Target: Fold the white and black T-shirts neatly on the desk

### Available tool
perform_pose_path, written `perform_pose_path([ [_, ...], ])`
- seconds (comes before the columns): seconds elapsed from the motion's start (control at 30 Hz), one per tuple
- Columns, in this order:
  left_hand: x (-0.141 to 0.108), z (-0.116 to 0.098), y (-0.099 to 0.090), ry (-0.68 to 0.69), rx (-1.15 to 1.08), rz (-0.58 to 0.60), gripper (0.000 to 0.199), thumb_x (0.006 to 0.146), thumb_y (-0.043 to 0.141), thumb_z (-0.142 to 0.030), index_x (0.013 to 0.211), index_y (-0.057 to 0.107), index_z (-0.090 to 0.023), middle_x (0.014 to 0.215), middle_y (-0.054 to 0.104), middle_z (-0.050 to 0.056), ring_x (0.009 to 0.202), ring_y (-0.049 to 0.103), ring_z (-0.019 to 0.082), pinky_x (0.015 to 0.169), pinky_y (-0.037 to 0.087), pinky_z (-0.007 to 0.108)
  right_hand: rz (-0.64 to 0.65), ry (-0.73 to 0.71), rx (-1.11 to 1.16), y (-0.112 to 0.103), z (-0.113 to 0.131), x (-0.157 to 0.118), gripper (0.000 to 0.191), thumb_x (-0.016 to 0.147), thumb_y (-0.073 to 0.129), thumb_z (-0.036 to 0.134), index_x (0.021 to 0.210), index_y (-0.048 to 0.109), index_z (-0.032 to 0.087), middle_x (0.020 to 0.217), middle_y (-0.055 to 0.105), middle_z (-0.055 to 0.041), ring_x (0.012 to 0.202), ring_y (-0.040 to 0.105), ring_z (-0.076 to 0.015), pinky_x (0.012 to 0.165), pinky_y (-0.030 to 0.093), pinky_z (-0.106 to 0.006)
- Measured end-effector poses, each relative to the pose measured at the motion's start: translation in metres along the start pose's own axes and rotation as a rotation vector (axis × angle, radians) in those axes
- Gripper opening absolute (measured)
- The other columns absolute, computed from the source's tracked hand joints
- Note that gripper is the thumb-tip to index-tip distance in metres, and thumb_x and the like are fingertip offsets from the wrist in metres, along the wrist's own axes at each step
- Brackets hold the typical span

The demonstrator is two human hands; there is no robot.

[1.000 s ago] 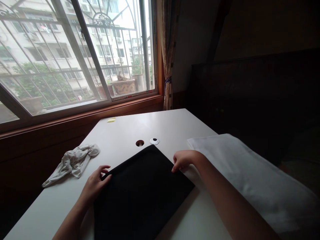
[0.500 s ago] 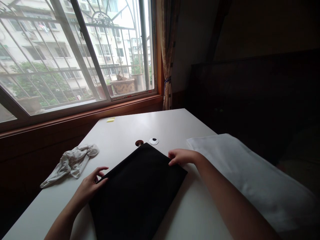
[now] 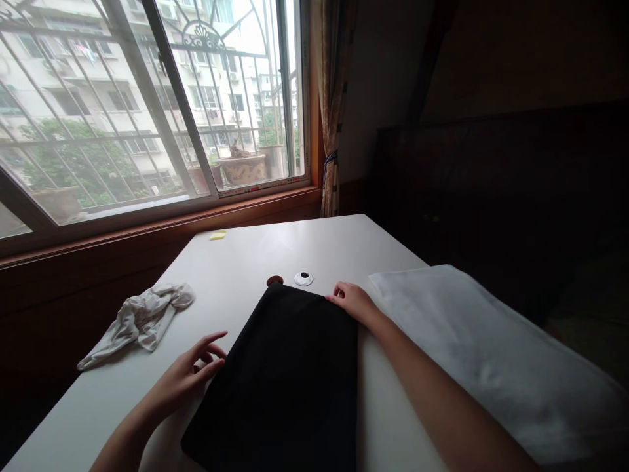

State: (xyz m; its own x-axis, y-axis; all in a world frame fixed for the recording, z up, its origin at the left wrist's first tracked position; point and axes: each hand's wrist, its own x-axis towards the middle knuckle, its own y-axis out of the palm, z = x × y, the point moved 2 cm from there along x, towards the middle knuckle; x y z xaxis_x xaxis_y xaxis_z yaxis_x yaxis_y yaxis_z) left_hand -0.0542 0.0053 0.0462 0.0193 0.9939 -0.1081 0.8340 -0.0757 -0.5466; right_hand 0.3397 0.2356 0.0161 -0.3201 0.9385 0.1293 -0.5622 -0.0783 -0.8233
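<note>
A flat black cloth (image 3: 289, 373), apparently folded, lies on the white table (image 3: 314, 242) in front of me and runs out of the bottom of the view. My right hand (image 3: 352, 301) pinches its far edge near the right corner. Along the left side, my left hand (image 3: 194, 370) has its fingers apart, with the thumb and fingertips at the cloth's edge. Whether those fingertips touch the cloth is hard to make out.
A crumpled whitish cloth (image 3: 142, 318) lies at the table's left edge. On the right, a white sheet of fabric (image 3: 472, 347) hangs over the side. Near the cloth's far corner are a round hole (image 3: 274, 280) and a white grommet (image 3: 303, 279). A window (image 3: 221, 131) stands behind.
The black cloth has turned counterclockwise, its far corner shifting left. My right hand has moved slightly up and left with its edge; my left hand has moved a little right, fingers still apart.
</note>
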Motion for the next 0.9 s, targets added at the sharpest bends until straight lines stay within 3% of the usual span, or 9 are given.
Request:
perform_pose_path([
  [0.23, 0.006, -0.006, 0.013, 0.030, 0.120, -0.035, 0.060, 0.091, 0.060, -0.061, 0.142, 0.054, -0.031, 0.097, 0.071, 0.002, 0.069, 0.062, 0.016, 0.064, 0.053, 0.029, -0.007, -0.028, 0.068, 0.001, -0.004, 0.000, 0.029, 0.088, 0.063, 0.050, 0.080, 0.068, 0.023, 0.092, 0.074, -0.0045, 0.086, 0.064, -0.0211, 0.076, 0.045, -0.029],
  [0.43, 0.003, -0.008, 0.013, 0.021, 0.125, -0.033, 0.063, 0.089, 0.063, -0.060, 0.144, 0.052, -0.031, 0.094, 0.070, 0.000, 0.070, 0.062, 0.016, 0.068, 0.053, 0.030, 0.003, -0.012, 0.158, -0.001, -0.004, -0.004, 0.034, 0.092, 0.056, 0.053, 0.084, 0.070, 0.022, 0.094, 0.074, -0.0053, 0.089, 0.066, -0.0223, 0.081, 0.048, -0.031],
  [0.57, 0.003, -0.011, 0.018, 0.017, 0.143, -0.057, 0.066, 0.089, 0.063, -0.060, 0.147, 0.049, -0.032, 0.096, 0.069, 0.000, 0.072, 0.065, 0.018, 0.070, 0.054, 0.031, 0.041, 0.024, 0.240, -0.002, -0.010, -0.012, 0.038, 0.094, 0.053, 0.055, 0.105, 0.070, 0.023, 0.100, 0.075, -0.0044, 0.092, 0.069, -0.0216, 0.080, 0.051, -0.030],
  [0.7, 0.006, -0.012, 0.025, 0.011, 0.179, -0.127, 0.064, 0.088, 0.061, -0.061, 0.144, 0.052, -0.031, 0.093, 0.067, 0.000, 0.074, 0.066, 0.020, 0.070, 0.054, 0.032, 0.075, 0.096, 0.334, -0.004, -0.018, -0.029, 0.052, 0.094, 0.054, 0.058, 0.133, 0.057, 0.024, 0.110, 0.072, -0.0061, 0.099, 0.070, -0.0224, 0.086, 0.053, -0.033],
  [0.83, 0.007, -0.010, 0.027, 0.017, 0.168, -0.138, 0.059, 0.089, 0.061, -0.059, 0.140, 0.056, -0.030, 0.090, 0.066, 0.000, 0.077, 0.067, 0.021, 0.071, 0.054, 0.032, 0.049, 0.217, 0.402, -0.010, -0.017, -0.055, 0.061, 0.089, 0.061, 0.062, 0.137, 0.053, 0.025, 0.129, 0.066, -0.0109, 0.118, 0.065, -0.0277, 0.097, 0.051, -0.039],
  [0.9, 0.006, -0.009, 0.027, 0.002, 0.138, -0.126, 0.058, 0.089, 0.061, -0.059, 0.140, 0.056, -0.031, 0.091, 0.066, -0.001, 0.075, 0.067, 0.020, 0.069, 0.054, 0.031, 0.060, 0.245, 0.468, -0.013, -0.011, -0.070, 0.066, 0.089, 0.063, 0.060, 0.143, 0.048, 0.025, 0.122, 0.068, -0.0110, 0.111, 0.067, -0.0276, 0.093, 0.053, -0.039],
])
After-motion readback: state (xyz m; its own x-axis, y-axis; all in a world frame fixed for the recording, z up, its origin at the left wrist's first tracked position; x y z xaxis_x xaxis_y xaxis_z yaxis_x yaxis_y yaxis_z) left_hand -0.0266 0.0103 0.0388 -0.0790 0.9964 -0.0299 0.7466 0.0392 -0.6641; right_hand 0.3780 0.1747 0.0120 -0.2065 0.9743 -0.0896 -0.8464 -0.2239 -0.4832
